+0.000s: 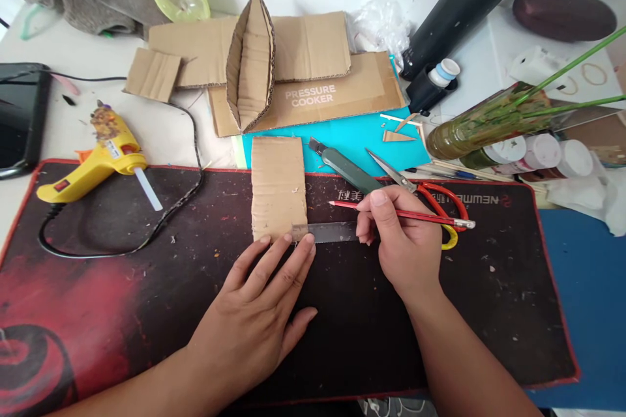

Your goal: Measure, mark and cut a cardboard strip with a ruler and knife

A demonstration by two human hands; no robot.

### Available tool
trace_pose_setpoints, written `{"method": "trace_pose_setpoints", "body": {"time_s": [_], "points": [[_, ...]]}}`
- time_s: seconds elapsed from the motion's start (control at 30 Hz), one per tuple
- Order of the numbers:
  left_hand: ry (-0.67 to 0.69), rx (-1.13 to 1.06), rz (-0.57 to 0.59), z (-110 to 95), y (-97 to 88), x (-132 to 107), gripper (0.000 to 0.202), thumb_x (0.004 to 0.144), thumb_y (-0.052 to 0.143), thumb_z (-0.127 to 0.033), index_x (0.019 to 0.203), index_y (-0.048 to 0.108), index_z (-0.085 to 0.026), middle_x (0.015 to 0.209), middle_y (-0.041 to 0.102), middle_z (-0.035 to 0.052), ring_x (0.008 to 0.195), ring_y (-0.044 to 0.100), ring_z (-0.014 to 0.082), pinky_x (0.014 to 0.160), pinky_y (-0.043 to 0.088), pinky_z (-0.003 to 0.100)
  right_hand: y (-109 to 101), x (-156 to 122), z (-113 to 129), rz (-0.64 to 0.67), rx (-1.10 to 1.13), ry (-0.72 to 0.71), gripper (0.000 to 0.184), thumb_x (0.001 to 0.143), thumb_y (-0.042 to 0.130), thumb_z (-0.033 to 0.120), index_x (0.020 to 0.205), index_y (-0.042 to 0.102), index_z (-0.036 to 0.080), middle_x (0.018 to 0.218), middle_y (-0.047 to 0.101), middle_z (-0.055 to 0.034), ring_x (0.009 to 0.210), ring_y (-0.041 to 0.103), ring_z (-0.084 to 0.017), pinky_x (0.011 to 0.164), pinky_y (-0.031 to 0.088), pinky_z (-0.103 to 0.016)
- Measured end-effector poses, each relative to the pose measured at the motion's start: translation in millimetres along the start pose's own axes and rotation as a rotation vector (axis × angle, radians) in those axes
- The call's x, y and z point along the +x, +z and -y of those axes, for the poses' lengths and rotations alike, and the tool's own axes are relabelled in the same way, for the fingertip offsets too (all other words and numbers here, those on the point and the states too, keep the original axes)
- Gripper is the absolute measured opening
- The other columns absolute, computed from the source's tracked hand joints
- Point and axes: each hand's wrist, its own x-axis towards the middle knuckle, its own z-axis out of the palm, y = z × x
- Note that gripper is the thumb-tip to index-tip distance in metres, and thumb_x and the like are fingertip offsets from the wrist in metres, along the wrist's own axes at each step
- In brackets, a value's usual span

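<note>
A rectangular cardboard piece lies on the dark desk mat, its near edge under the fingertips of my left hand. That hand is flat, its fingers stretched out. A clear ruler crosses the cardboard's near right corner, with a left fingertip touching it. My right hand pinches a red pencil, whose tip points left above the mat; the hand partly covers the ruler's right end. Beyond it lie a green utility knife and scissors with red and yellow handles, partly hidden by the hand.
A yellow hot glue gun rests at left, its cord looping over the mat. Behind stand a pointed cardboard form and flat cardboard strips. Paint jars and a bottle with green stems are at right.
</note>
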Motion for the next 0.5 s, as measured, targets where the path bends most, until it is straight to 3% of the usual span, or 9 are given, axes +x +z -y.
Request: {"method": "trace_pose_setpoints", "body": {"time_s": [0.5], "points": [[0.004, -0.008, -0.003, 0.2, -0.3, 2.0, 0.063, 0.117, 0.045, -0.049, 0.16, 0.059, -0.005, 0.168, 0.062, 0.0091, 0.152, 0.05, 0.0309, 0.141, 0.015, 0.045, -1.2, 0.7, -0.5, -0.003, 0.012, -0.001, 0.034, 0.111, 0.069, 0.043, 0.085, 0.074, 0.022, 0.059, 0.065, 0.0048, 0.049, 0.059, -0.009, 0.047, 0.047, -0.02]]}}
